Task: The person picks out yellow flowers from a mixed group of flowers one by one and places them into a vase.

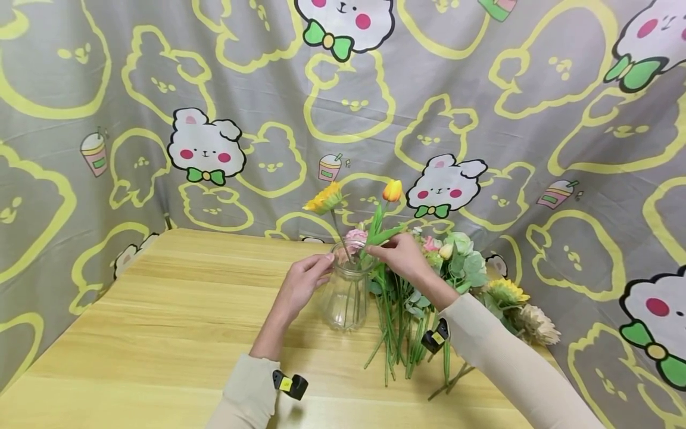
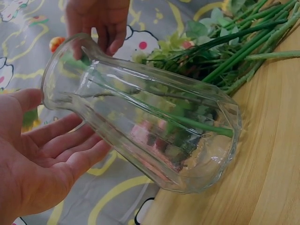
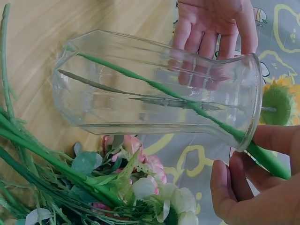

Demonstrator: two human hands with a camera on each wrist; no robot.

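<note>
A clear glass vase (image 1: 334, 301) stands upright on the table, a sunflower (image 1: 324, 198) and an orange-yellow tulip (image 1: 392, 190) rising from its mouth. Both stems reach down near the base inside the glass. My left hand (image 1: 304, 283) is at the vase's neck; the left wrist view shows its thumb at the rim and its other fingers stretched loosely along the glass. On the other side, my right hand (image 1: 406, 257) pinches the green tulip stem (image 3: 269, 161) between thumb and fingers right at the rim.
Right of the vase lies a pile of artificial flowers, their green stems (image 1: 399, 333) pointing toward me. It includes pale green blooms (image 1: 460, 243), another sunflower (image 1: 506, 292) and a beige flower (image 1: 538, 325). A patterned grey curtain (image 1: 257, 89) hangs around the wooden table (image 1: 177, 333).
</note>
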